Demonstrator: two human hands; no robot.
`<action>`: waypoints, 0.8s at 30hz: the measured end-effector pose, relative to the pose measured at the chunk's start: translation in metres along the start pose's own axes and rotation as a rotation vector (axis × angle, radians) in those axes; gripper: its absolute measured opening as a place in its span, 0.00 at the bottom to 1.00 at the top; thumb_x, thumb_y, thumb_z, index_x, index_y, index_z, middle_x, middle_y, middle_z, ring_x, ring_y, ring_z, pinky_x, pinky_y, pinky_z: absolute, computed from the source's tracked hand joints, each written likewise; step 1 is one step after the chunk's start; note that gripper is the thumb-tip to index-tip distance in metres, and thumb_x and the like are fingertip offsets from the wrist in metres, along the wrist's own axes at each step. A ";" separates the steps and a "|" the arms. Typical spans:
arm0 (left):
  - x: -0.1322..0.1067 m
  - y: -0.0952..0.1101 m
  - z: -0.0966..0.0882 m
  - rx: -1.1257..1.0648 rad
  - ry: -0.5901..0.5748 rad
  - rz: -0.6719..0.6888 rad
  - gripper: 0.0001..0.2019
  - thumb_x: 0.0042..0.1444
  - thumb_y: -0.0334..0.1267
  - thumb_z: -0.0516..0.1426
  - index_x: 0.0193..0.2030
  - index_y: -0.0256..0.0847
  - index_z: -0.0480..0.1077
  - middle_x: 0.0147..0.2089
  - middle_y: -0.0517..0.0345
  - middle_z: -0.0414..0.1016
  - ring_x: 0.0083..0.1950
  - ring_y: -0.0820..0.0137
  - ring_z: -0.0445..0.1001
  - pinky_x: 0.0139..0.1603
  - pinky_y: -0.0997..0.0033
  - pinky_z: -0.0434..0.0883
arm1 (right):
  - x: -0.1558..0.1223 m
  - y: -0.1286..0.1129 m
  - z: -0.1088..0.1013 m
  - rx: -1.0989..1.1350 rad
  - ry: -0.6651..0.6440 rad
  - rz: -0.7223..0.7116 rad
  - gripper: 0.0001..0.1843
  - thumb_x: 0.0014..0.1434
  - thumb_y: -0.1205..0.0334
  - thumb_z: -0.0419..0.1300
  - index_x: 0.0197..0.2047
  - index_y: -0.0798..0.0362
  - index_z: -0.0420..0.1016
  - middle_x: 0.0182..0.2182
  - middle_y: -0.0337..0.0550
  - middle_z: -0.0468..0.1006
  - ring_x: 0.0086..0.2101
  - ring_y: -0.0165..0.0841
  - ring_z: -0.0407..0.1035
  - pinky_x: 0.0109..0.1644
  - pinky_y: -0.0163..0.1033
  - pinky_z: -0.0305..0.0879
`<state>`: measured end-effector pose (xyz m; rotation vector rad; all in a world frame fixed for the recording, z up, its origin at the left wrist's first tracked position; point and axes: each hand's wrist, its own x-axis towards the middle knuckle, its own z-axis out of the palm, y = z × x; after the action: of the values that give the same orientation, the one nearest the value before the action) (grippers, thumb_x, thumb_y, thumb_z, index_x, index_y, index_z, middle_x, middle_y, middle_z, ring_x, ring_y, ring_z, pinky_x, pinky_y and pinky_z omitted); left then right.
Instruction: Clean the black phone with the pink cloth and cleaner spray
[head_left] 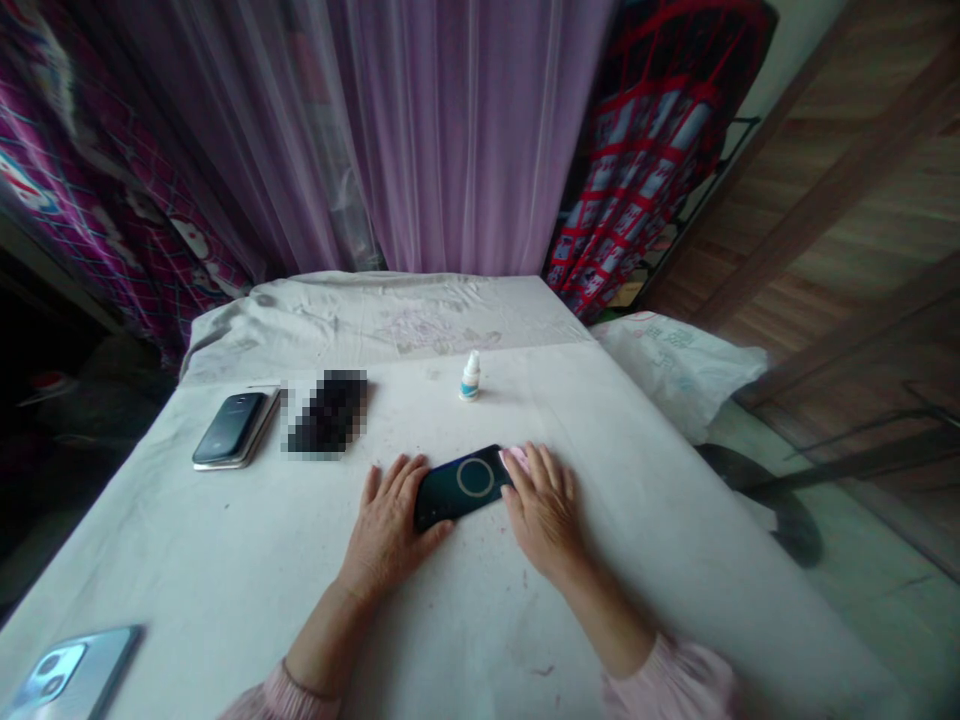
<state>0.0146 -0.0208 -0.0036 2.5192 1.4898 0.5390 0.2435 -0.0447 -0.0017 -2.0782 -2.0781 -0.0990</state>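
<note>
Dark phone (463, 486) with a ring emblem lies flat on cloth.

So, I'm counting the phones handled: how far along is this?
Done: nothing shows as finished. In hand: the left hand and right hand rest on the ends of the ringed phone, which lies back up; the right covers a pink cloth. Left: the black phone and silver phone lie untouched to the left; the bottle stands apart behind.

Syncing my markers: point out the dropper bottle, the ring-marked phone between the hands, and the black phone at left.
dropper bottle (470, 377), head view, white body
ring-marked phone (448, 493), head view, dark surface beside ring
black phone (229, 427), head view, its centre
</note>
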 end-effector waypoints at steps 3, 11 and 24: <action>0.000 0.000 0.000 -0.009 -0.005 0.006 0.31 0.58 0.57 0.55 0.61 0.40 0.61 0.66 0.43 0.63 0.68 0.48 0.57 0.66 0.34 0.48 | -0.018 0.005 -0.002 -0.010 0.013 -0.017 0.25 0.67 0.60 0.46 0.65 0.46 0.61 0.65 0.48 0.60 0.64 0.47 0.49 0.63 0.60 0.49; 0.000 -0.001 0.001 -0.007 -0.017 0.009 0.32 0.58 0.58 0.55 0.63 0.40 0.59 0.66 0.43 0.63 0.69 0.48 0.56 0.67 0.35 0.47 | 0.024 -0.009 0.002 0.042 -0.012 0.000 0.23 0.67 0.57 0.46 0.63 0.48 0.66 0.65 0.53 0.61 0.64 0.48 0.49 0.62 0.61 0.48; -0.001 0.000 -0.001 -0.020 -0.027 0.002 0.31 0.58 0.57 0.55 0.63 0.41 0.59 0.67 0.44 0.62 0.69 0.48 0.55 0.67 0.35 0.46 | -0.003 -0.004 0.004 0.070 0.019 0.048 0.23 0.68 0.59 0.43 0.61 0.54 0.67 0.63 0.52 0.63 0.65 0.48 0.48 0.63 0.61 0.48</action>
<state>0.0142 -0.0214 -0.0029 2.5030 1.4649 0.5152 0.2391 -0.0469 -0.0057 -2.0765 -1.9900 -0.0379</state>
